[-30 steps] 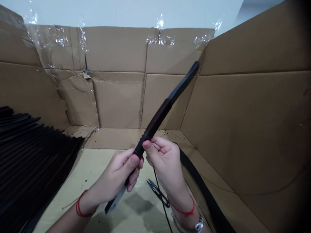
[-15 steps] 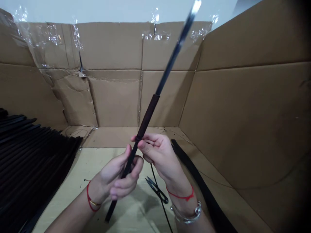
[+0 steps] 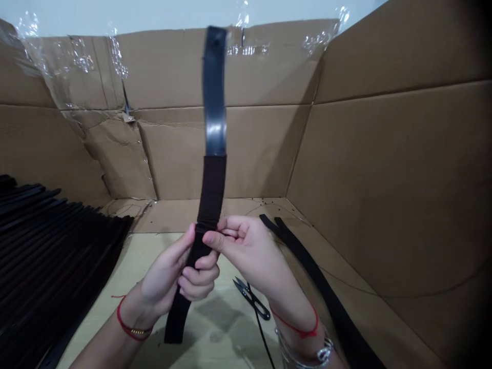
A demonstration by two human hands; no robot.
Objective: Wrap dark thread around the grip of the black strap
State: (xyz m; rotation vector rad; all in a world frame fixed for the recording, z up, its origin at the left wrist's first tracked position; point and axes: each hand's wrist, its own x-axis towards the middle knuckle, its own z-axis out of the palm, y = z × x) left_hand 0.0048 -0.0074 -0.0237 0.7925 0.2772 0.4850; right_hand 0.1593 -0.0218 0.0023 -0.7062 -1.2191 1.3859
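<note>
A long black strap (image 3: 215,97) stands nearly upright in front of me, its flat, shiny face turned toward me. Around its middle is a dark brown wrapped section (image 3: 212,187), bunched at its lower edge. My left hand (image 3: 172,277) is closed around the strap below that section, thumb along the left edge. At the bunched edge, my right hand (image 3: 246,251) pinches the strap from the right with thumb and fingers; whether a strand is also in the pinch I cannot tell. A thin black cord (image 3: 262,333) hangs below my right hand, passing behind the thread snips (image 3: 251,299).
A dense pile of black strips (image 3: 57,266) fills the left side. More black straps (image 3: 326,287) lie along the right. Taped cardboard walls (image 3: 265,148) enclose the pale work surface (image 3: 219,328) at the back and sides.
The strap has turned from edge-on and leaning right to flat-face-on and nearly upright. Both hands stay on it, and my left fingers have closed more tightly around it.
</note>
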